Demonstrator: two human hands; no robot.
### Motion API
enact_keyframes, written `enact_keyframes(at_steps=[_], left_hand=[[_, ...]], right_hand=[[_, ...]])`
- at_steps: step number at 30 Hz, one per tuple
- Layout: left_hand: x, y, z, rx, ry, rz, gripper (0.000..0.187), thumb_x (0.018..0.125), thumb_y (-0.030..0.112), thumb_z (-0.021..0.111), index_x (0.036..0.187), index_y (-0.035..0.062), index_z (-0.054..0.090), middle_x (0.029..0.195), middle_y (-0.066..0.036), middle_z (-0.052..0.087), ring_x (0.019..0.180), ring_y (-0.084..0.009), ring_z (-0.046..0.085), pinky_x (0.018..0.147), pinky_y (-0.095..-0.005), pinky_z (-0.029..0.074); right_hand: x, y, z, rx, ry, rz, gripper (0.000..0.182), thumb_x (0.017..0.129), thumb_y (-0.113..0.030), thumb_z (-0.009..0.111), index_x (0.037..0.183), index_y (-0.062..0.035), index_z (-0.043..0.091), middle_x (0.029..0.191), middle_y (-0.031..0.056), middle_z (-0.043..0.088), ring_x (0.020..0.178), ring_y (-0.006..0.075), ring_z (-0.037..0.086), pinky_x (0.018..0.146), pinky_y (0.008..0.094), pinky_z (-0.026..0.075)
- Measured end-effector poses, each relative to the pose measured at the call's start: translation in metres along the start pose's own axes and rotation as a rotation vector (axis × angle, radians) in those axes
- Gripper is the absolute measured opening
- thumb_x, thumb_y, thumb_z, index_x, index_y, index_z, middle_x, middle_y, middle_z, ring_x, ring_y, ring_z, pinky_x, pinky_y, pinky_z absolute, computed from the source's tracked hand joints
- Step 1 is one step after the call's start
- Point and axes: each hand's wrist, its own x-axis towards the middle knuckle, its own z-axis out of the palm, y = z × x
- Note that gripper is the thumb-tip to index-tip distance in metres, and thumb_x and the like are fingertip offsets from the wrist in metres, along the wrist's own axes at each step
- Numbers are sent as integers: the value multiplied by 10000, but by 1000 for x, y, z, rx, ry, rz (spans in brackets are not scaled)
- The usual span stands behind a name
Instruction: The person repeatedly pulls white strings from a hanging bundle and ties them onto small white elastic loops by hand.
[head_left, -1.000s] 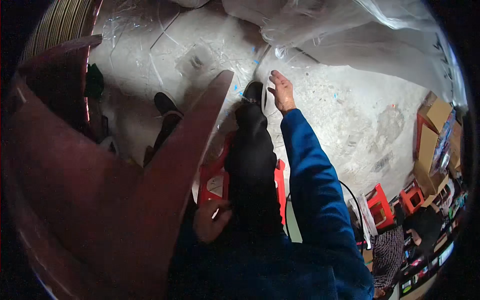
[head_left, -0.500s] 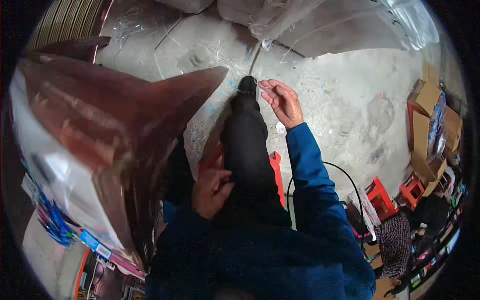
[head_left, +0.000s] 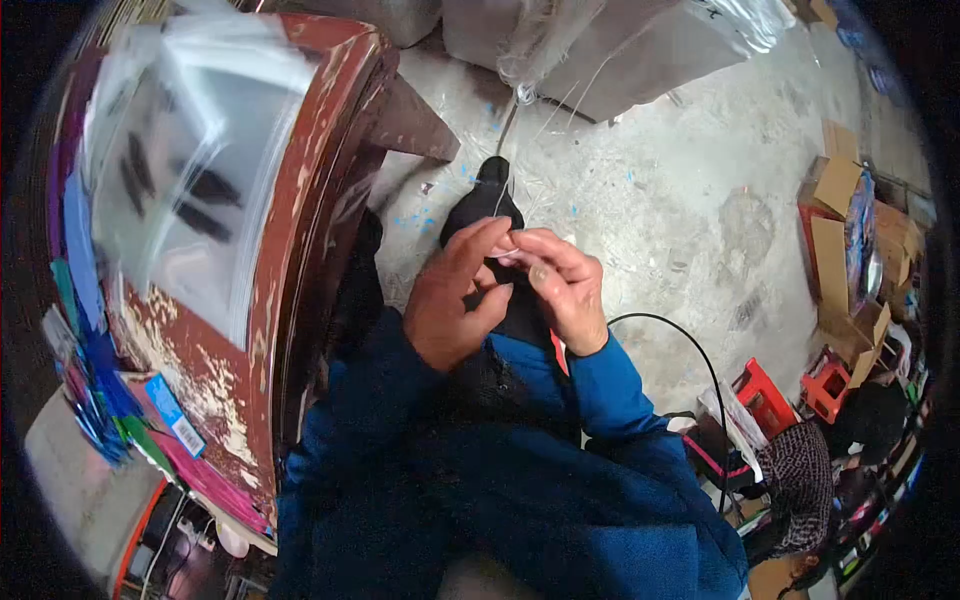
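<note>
Above my dark-trousered lap, my two hands meet at a thin white string (head_left: 508,253). My right hand (head_left: 570,295) pinches it between thumb and fingertips. Curled in from the other side, my left hand (head_left: 445,305) has its fingertips against the string and my right fingers, its thumb bent below. Part of the left grip is hidden. A fine strand runs up from the fingers toward a bundle of clear strands (head_left: 525,60) hanging by a grey sack.
On my left stands a worn red-brown table (head_left: 300,190) bearing clear plastic bags (head_left: 200,170) and colourful packets (head_left: 95,330). Right are an opened cardboard box (head_left: 835,240), red stools (head_left: 765,400) and a black cable (head_left: 690,345). Scraps litter the concrete floor (head_left: 670,200).
My right hand has drawn back toward me with the string. My left hand has risen from my lap to meet it. My view has shifted, showing more of the table top.
</note>
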Motion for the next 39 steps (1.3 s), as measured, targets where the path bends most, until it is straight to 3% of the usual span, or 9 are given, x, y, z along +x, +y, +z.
enact_keyframes(at_steps=[6, 10, 12, 13, 15, 18, 20, 39], left_hand=[[-20, -17, 11, -219, 30, 138, 498, 730, -40, 587, 1217, 33, 513, 962, -53, 614, 612, -83, 485, 560, -186, 400], [-43, -12, 3, -292, 36, 25, 401, 744, -28, 581, 1141, 32, 567, 776, -7, 612, 606, -68, 466, 541, -186, 378], [-57, 0, -12, -233, -47, -29, 270, 741, -22, 588, 1003, 27, 628, 672, 0, 573, 571, -80, 453, 521, -193, 356], [-64, 0, -14, -235, -43, -12, 270, 741, -22, 588, 1003, 27, 628, 672, 0, 573, 571, -80, 453, 521, -193, 356], [-79, -1, -16, -208, 75, -24, 148, 740, -11, 586, 871, 18, 650, 618, -9, 562, 535, -102, 445, 507, -209, 344], [-102, 11, -31, -150, 84, -12, 126, 742, -7, 577, 842, 14, 651, 655, -35, 588, 547, -120, 464, 517, -228, 360], [-116, 15, -40, -74, 56, 99, 142, 764, -26, 538, 843, 11, 651, 654, -25, 577, 560, -105, 455, 534, -205, 355], [-241, -4, -89, -188, 209, -159, 97, 807, 16, 545, 837, 18, 637, 676, -15, 581, 584, -82, 442, 561, -200, 367]], right_hand=[[-31, -9, 23, 120, -41, -98, 315, 857, -43, 529, 1161, 33, 558, 1155, 174, 554, 1012, 243, 584, 875, 313, 467], [-42, -20, 26, 40, -57, -78, 324, 851, -53, 524, 1164, 25, 551, 1142, 182, 559, 1033, 311, 584, 885, 356, 475], [-45, -27, 35, 17, -76, -82, 325, 845, -50, 529, 1161, 22, 556, 1138, 183, 562, 1026, 307, 585, 882, 351, 475], [-46, -31, 41, 3, -87, -69, 327, 839, -47, 534, 1158, 19, 561, 1134, 183, 566, 1020, 303, 586, 879, 347, 475], [-50, -36, 50, -23, -105, -36, 330, 827, -42, 545, 1151, 13, 570, 1126, 184, 573, 1007, 295, 588, 872, 339, 475], [-57, -37, 59, -238, -200, -128, 337, 807, -19, 561, 1142, 22, 571, 1095, 168, 583, 952, 262, 584, 834, 309, 471], [-60, -38, 66, -447, -286, -217, 346, 787, 3, 576, 1132, 31, 573, 1065, 151, 593, 897, 229, 580, 797, 280, 466], [-93, -17, 127, -696, -617, -309, 322, 792, -28, 604, 1105, 35, 568, 1061, 150, 587, 869, 261, 583, 778, 293, 471]])
